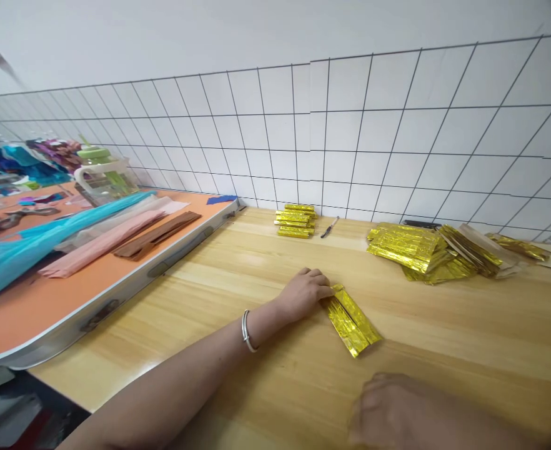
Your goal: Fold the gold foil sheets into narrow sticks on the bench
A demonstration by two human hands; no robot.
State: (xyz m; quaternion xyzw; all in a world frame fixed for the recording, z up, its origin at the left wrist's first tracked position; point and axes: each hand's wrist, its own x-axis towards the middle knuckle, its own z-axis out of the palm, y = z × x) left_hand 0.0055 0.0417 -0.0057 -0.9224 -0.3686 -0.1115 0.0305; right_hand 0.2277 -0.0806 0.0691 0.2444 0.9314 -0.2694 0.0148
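My left hand (306, 292) rests on the wooden table (444, 350), fingers curled and pressed onto one end of a folded strip of gold foil (353, 320). The strip lies flat, pointing toward me and to the right. My right hand (397, 409) hovers low at the bottom edge, blurred by motion, near the strip's closer end; its fingers cannot be made out. A silver bangle sits on my left wrist.
A loose pile of gold foil sheets (432, 253) lies at the right back. A neat stack of folded gold strips (295, 222) and a small knife (329, 227) sit by the tiled wall. An orange board (45, 300) at left bears coloured paper strips and a plastic jug (102, 178).
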